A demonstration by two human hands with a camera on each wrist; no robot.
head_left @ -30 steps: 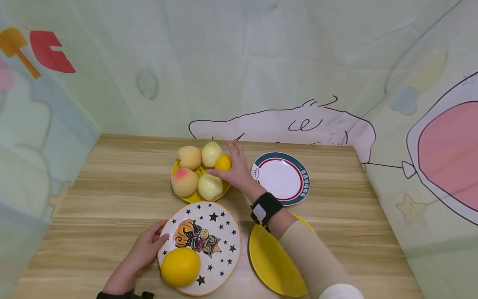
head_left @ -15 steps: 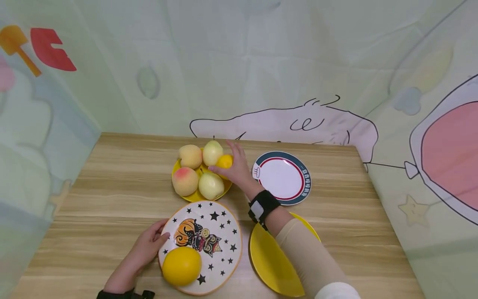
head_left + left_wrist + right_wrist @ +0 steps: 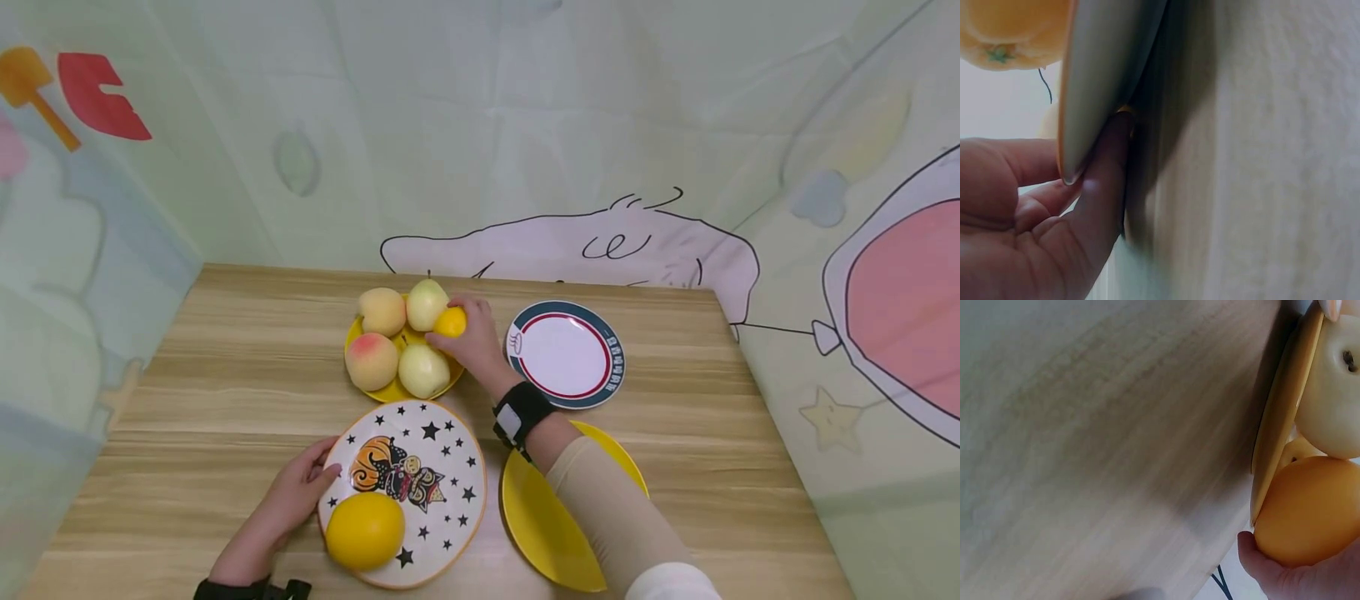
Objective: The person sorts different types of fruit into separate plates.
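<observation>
My left hand (image 3: pixel 300 482) grips the left rim of a white star-patterned plate (image 3: pixel 450 467), thumb on top and fingers beneath in the left wrist view. On this plate sits a large yellow-orange fruit (image 3: pixel 365 531); its green stem end (image 3: pixel 999 55) shows in the left wrist view. My right hand (image 3: pixel 476 342) holds a small smooth yellow fruit (image 3: pixel 451 322) at the right side of a yellow plate (image 3: pixel 360 390). Also on that plate are two pears, one at the back (image 3: pixel 427 305) and one in front (image 3: pixel 423 371), and two peaches, one behind (image 3: pixel 382 312) and one nearer (image 3: pixel 372 362).
A blue-rimmed white plate (image 3: pixel 566 357) lies right of my right hand. Under my right forearm is another, larger yellow plate (image 3: pixel 547 533). The wooden table (image 3: pixel 247 358) meets a printed cloth backdrop (image 3: pixel 450 150) at its far edge.
My right hand's raised fingers have come down and curled round the small yellow fruit. The left hand and the star plate have stayed in place.
</observation>
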